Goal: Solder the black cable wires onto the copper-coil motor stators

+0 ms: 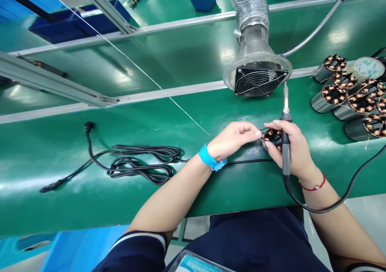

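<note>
A motor stator (274, 137) with copper windings stands on the green bench, partly hidden by my fingers. My left hand (238, 137), with a blue strap at its wrist, pinches a thin dark lead at the stator's left rim. Curled round the other side of the stator, my right hand (294, 145) also carries a soldering iron (286, 143). The iron lies across that hand, tip pointing away from me. Its exact hold on the iron is partly hidden.
A fume extractor hood (259, 73) hangs just beyond the iron's tip. Several wound stators (331, 95) stand at the right. Coiled black power cord (144, 159) lies left on the green bench (75, 207). A thin white solder strand (144, 73) slants down from the upper left.
</note>
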`<state>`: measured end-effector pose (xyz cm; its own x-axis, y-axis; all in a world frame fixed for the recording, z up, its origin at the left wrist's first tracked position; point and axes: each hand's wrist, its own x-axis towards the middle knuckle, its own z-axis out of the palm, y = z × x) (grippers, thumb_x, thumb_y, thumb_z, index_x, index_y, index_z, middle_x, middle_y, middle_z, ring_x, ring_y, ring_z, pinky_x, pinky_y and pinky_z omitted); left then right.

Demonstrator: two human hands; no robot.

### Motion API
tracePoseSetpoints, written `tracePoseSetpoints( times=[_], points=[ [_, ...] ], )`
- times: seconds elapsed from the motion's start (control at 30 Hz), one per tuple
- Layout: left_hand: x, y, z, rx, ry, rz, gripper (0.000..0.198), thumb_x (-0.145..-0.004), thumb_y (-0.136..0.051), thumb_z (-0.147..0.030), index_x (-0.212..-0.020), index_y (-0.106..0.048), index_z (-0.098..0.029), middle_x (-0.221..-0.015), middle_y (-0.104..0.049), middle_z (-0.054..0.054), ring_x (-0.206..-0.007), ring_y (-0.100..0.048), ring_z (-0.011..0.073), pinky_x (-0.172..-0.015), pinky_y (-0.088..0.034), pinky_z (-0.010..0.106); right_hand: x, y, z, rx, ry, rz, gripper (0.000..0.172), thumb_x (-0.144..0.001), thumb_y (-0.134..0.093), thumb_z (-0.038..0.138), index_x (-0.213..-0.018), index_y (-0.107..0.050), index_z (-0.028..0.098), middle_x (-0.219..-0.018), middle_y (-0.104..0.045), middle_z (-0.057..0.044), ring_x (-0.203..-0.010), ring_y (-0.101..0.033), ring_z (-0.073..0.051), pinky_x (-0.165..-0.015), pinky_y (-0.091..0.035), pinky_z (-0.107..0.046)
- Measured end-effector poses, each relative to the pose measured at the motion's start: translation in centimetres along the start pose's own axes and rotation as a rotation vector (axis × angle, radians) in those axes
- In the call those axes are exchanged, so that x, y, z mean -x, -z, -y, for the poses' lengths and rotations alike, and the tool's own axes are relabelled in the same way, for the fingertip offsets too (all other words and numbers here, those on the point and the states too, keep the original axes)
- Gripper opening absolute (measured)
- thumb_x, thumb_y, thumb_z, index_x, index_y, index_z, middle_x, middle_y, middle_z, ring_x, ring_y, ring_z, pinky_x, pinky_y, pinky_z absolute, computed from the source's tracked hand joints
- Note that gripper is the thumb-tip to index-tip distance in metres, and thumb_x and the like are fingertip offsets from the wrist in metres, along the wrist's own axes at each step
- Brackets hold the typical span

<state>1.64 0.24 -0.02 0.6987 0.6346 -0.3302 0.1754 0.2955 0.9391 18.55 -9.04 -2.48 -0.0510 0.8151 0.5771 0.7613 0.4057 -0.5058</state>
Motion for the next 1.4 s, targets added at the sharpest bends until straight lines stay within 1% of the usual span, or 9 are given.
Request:
tracePoseSetpoints(
  times=[0.13,0.3,0.4,0.63,0.83,1.03,1.13,1.27,1.4],
  points=[
    [0.4,0.8,-0.7,0.073,0.072,0.081,0.023,-0.075,-0.064,-0.034,-0.07,-0.064,-0.011,-0.046,-0.04,-0.008,-0.043,-0.027,0.0032,-0.045,-0.018,0.019,-0.1,0.2,0.1,0.095,0.037,-0.036,0.044,-0.087,-0.059,0.024,-0.128,-0.042,0.026,-0.096,-0.072,-0.002,-0.079,-0.065,-0.019,-0.071,-0.05,-0.037],
    [0.3,0.1,-0.2,-0.004,0.084,0.194,0.022,-0.076,-0.062,-0.032,-0.077,-0.068,-0.01,-0.054,-0.056,-0.002,-0.049,-0.041,0.0058,-0.049,-0.029,0.019,0.0,0.2,0.4,0.101,0.033,-0.064,0.034,-0.089,-0.057,0.019,-0.121,-0.047,0.026,-0.083,-0.072,0.002,-0.075,-0.066,-0.016,-0.074,-0.05,-0.034],
    [0.1,-1.1,0.3,-0.117,0.011,0.157,0.023,-0.08,-0.06,-0.03,-0.066,-0.064,-0.012,-0.058,-0.058,-0.001,-0.054,-0.045,0.0066,-0.055,-0.034,0.02,0.0,-0.3,0.6,0.092,-0.04,-0.114,0.032,-0.09,-0.056,0.019,-0.12,-0.049,0.026,-0.081,-0.071,0.003,-0.074,-0.067,-0.016,-0.074,-0.052,-0.033],
    [-0.6,-0.1,-0.4,-0.001,-0.073,-0.241,0.021,-0.08,-0.058,-0.031,-0.069,-0.06,-0.013,-0.049,-0.038,-0.007,-0.045,-0.03,0.0051,-0.046,-0.02,0.02,-0.4,1.7,-0.4,0.228,-0.049,-0.045,0.026,-0.092,-0.054,0.023,-0.119,-0.053,0.023,-0.1,-0.075,-0.003,-0.088,-0.069,-0.018,-0.082,-0.051,-0.033],
    [-2.1,6.5,-2.0,-0.059,-0.127,-0.651,0.011,-0.073,-0.057,-0.015,-0.063,-0.059,-0.013,-0.048,-0.042,-0.006,-0.043,-0.03,0.005,-0.045,-0.018,0.021,-0.1,7.6,-4.9,0.546,-0.126,0.11,0.033,-0.097,-0.045,0.03,-0.126,-0.053,0.019,-0.091,-0.074,-0.006,-0.079,-0.067,-0.02,-0.074,-0.048,-0.033],
    [-1.0,11.6,-3.1,-0.167,-0.431,-1.083,0.01,-0.079,-0.057,-0.015,-0.07,-0.063,-0.015,-0.07,-0.061,0.0,-0.07,-0.054,0.0087,-0.066,-0.042,0.02,-1.8,9.5,-8.9,0.988,-0.152,0.336,0.035,-0.094,-0.041,0.027,-0.123,-0.054,0.013,-0.095,-0.068,-0.015,-0.093,-0.061,-0.029,-0.074,-0.038,-0.037],
    [1.3,10.5,-3.0,-0.106,-0.394,-0.955,0.017,-0.084,-0.058,-0.032,-0.078,-0.063,-0.018,-0.06,-0.054,-0.002,-0.052,-0.045,0.0072,-0.05,-0.034,0.021,-2.6,8.3,-10.0,1.012,-0.165,0.326,0.032,-0.093,-0.041,0.026,-0.118,-0.057,0.013,-0.089,-0.068,-0.015,-0.089,-0.06,-0.03,-0.074,-0.036,-0.038],
    [3.8,6.8,-1.4,-0.101,-0.134,-0.494,0.031,-0.073,-0.071,-0.044,-0.078,-0.066,-0.013,-0.052,-0.043,-0.005,-0.044,-0.031,0.0042,-0.044,-0.019,0.02,-2.7,6.3,-10.1,0.913,-0.195,0.169,0.028,-0.092,-0.044,0.03,-0.109,-0.062,0.016,-0.083,-0.067,-0.012,-0.081,-0.058,-0.027,-0.075,-0.038,-0.039],
    [3.8,4.4,0.2,-0.017,0.017,-0.268,0.033,-0.07,-0.073,-0.041,-0.081,-0.066,-0.011,-0.053,-0.039,-0.007,-0.046,-0.03,0.0036,-0.046,-0.02,0.019,-1.5,4.8,-7.2,0.543,0.012,0.215,0.022,-0.09,-0.048,0.024,-0.106,-0.062,0.022,-0.098,-0.069,-0.007,-0.093,-0.06,-0.024,-0.086,-0.044,-0.042]
  ],
)
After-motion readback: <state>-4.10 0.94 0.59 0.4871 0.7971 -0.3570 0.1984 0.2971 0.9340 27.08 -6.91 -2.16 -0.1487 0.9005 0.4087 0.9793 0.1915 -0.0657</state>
